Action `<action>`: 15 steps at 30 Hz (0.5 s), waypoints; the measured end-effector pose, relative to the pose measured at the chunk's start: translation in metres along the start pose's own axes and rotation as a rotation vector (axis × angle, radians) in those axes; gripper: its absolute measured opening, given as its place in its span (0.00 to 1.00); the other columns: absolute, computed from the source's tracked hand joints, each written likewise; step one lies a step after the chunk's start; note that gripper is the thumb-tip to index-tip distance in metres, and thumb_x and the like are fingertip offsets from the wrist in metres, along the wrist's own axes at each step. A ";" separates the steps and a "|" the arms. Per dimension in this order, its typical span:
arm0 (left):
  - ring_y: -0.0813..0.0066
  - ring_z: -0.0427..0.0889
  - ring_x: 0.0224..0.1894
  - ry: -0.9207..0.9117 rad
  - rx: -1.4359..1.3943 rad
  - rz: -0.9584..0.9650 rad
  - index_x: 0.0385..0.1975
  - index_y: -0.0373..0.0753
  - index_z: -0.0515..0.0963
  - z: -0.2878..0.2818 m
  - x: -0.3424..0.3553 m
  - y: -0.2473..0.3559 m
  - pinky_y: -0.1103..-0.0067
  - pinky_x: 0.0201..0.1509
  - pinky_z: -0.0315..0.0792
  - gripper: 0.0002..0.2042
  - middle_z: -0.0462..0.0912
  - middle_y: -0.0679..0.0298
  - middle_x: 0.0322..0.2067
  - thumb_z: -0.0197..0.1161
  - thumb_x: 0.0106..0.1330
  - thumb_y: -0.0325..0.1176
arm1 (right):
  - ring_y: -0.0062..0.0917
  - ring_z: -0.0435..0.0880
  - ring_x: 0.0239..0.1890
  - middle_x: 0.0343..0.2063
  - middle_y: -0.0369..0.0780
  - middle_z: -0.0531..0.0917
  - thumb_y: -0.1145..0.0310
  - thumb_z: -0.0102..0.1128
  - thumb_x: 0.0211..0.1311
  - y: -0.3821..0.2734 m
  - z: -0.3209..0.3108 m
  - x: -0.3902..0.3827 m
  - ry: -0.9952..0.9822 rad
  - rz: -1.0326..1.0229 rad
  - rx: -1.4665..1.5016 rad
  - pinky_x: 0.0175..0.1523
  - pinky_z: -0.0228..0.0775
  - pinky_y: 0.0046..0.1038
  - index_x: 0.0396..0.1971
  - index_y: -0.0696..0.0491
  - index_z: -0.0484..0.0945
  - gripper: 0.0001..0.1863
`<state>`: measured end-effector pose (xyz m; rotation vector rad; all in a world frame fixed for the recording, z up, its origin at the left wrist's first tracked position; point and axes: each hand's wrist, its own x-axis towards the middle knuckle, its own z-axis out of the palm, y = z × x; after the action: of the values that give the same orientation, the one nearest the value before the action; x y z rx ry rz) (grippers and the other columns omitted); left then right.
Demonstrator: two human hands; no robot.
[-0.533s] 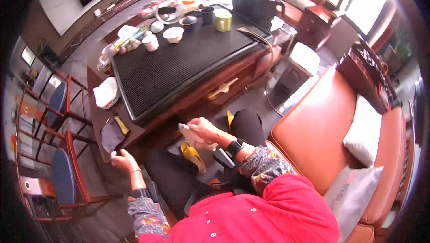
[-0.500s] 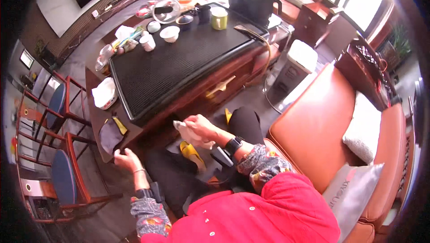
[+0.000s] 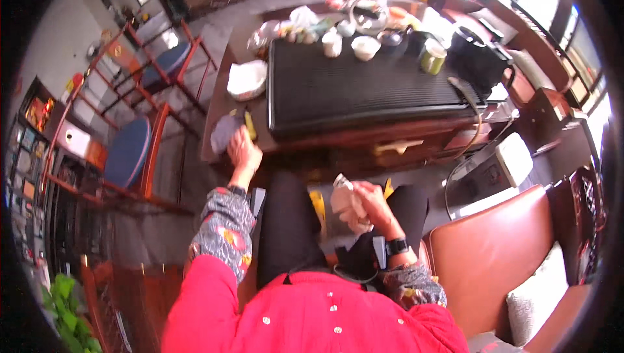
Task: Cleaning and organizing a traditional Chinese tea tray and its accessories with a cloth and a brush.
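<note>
Holding a pale, pinkish-white cloth (image 3: 346,203), the right hand (image 3: 376,205) is keeping its grip closed on the upper right part of the fabric. The bulk of this cloth is hanging to the left of the knuckles and below them, while one whiter end is sticking out beyond the fingertips, up and to the left. All of it is staying in the air between the person's knees, in front of the table (image 3: 226,107) and lower than its top.

The left hand (image 3: 244,151) is lying at the near left corner of the table, with its fingertips touching the lower right side of a grey cloth (image 3: 224,130). Most of that cloth is spreading to the left of this grip and beyond it; whether the fingers are pinching it or only resting on it, I cannot tell. A yellow piece (image 3: 250,125) is showing just to the right of the grey fabric. Farther behind, a white dish (image 3: 247,80) is standing near it, beside a ribbed black tray (image 3: 351,93).
</note>
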<state>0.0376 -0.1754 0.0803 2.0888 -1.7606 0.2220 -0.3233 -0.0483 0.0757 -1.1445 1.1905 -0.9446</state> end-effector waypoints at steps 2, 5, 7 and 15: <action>0.52 0.62 0.64 -0.086 0.023 -0.044 0.60 0.38 0.64 0.027 -0.002 -0.024 0.60 0.67 0.59 0.27 0.66 0.54 0.60 0.59 0.59 0.35 | 0.25 0.83 0.36 0.35 0.43 0.84 0.58 0.57 0.64 0.029 0.000 0.011 -0.045 -0.333 -0.183 0.40 0.76 0.27 0.44 0.58 0.80 0.19; 0.52 0.59 0.66 -0.189 -0.050 0.034 0.59 0.37 0.67 0.033 -0.002 -0.004 0.60 0.67 0.59 0.27 0.65 0.54 0.61 0.60 0.60 0.40 | 0.24 0.82 0.37 0.37 0.43 0.84 0.60 0.56 0.65 0.046 -0.005 0.007 -0.042 -0.339 -0.240 0.41 0.75 0.27 0.45 0.59 0.80 0.18; 0.52 0.59 0.66 -0.174 -0.053 0.135 0.58 0.37 0.68 0.040 -0.002 -0.019 0.61 0.68 0.58 0.27 0.66 0.54 0.62 0.62 0.59 0.41 | 0.21 0.80 0.37 0.36 0.39 0.83 0.60 0.56 0.66 0.019 0.014 -0.004 -0.101 0.082 0.137 0.40 0.75 0.25 0.46 0.61 0.79 0.19; 0.48 0.70 0.55 0.319 -0.401 -0.017 0.58 0.33 0.66 0.015 -0.058 0.048 0.63 0.61 0.65 0.24 0.72 0.47 0.50 0.60 0.62 0.31 | 0.17 0.78 0.43 0.40 0.36 0.82 0.58 0.55 0.68 -0.014 0.025 -0.013 -0.083 0.032 0.265 0.48 0.70 0.22 0.50 0.59 0.77 0.20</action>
<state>-0.0219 -0.1347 0.0550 1.6784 -1.4575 0.1689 -0.3007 -0.0342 0.0918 -0.9400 0.9810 -0.9881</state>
